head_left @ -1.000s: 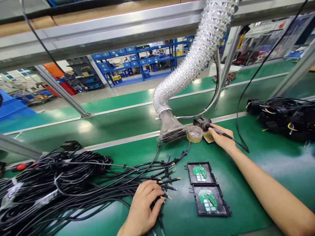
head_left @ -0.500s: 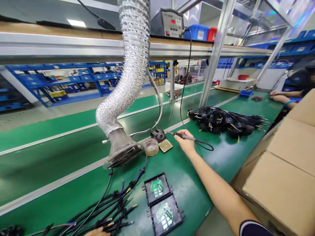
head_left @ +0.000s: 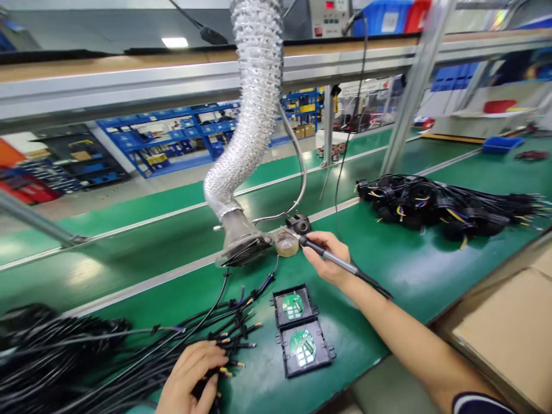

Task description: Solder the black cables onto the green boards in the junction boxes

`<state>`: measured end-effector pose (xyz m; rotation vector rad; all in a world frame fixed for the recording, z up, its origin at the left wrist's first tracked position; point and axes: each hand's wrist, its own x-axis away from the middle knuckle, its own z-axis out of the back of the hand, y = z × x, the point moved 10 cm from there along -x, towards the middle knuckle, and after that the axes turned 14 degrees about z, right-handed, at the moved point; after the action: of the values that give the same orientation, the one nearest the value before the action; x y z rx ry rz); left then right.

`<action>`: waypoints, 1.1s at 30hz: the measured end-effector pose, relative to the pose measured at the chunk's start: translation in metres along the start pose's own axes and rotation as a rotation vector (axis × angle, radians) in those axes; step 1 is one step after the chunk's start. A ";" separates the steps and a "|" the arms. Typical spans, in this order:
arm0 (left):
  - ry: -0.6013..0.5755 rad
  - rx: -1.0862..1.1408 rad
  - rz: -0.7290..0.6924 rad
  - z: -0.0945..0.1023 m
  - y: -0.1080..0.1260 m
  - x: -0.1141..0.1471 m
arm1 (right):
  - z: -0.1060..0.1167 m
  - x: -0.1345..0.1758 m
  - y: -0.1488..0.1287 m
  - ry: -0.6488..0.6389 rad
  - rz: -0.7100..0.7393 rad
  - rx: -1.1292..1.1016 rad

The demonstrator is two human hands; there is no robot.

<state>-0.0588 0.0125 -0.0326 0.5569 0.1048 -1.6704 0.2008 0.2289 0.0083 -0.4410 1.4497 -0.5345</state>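
My right hand (head_left: 330,256) grips a soldering iron (head_left: 330,253) by its grey-black handle, its tip end at the small round pot (head_left: 287,242). Behind it stands a black iron holder (head_left: 298,223). At the lower left, my left hand (head_left: 192,374) curls over a bundle of black cables (head_left: 172,345), thumb and fingers around a cable whose stripped ends (head_left: 226,372) poke out. Between the hands, a hinged black fixture (head_left: 308,368) lies open with a round green circuit board (head_left: 294,306) in its upper half and another board (head_left: 303,347) in its lower half.
A silver fume duct (head_left: 254,98) hangs down to a hood (head_left: 245,247) beside the pot. Black wired parts (head_left: 431,207) are heaped at the right. A soldering station (head_left: 330,17) sits on the shelf above. Cardboard boxes (head_left: 509,333) stand along the right edge.
The view has shifted right and up to down-left, showing more cables. My left hand has come further into view over the cables. The iron has moved from its holder to over the pot.
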 end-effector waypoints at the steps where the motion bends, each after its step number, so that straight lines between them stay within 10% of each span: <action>1: -0.022 -0.003 0.033 0.001 0.001 -0.001 | -0.001 0.003 0.000 -0.038 -0.008 -0.018; 7: -0.063 -0.060 0.140 0.001 0.029 -0.019 | 0.002 0.025 0.024 -0.213 -0.144 -0.149; 13: -0.358 -0.029 0.086 -0.066 0.085 -0.064 | 0.011 0.028 0.041 -0.171 -0.256 -0.250; 19: -0.403 -0.160 0.098 -0.097 0.083 -0.082 | -0.001 0.034 0.030 -0.290 -0.224 -0.242; 27: -0.414 -0.167 0.161 -0.081 0.072 -0.057 | -0.059 0.087 -0.005 -0.646 0.052 -0.208; 33: -0.201 0.030 0.412 -0.005 0.008 -0.043 | -0.084 0.116 -0.027 -0.758 0.271 -0.182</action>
<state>-0.0464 0.0520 -0.0166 0.3979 -0.1722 -1.3166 0.1202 0.1418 -0.0755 -0.5088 0.8024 0.0044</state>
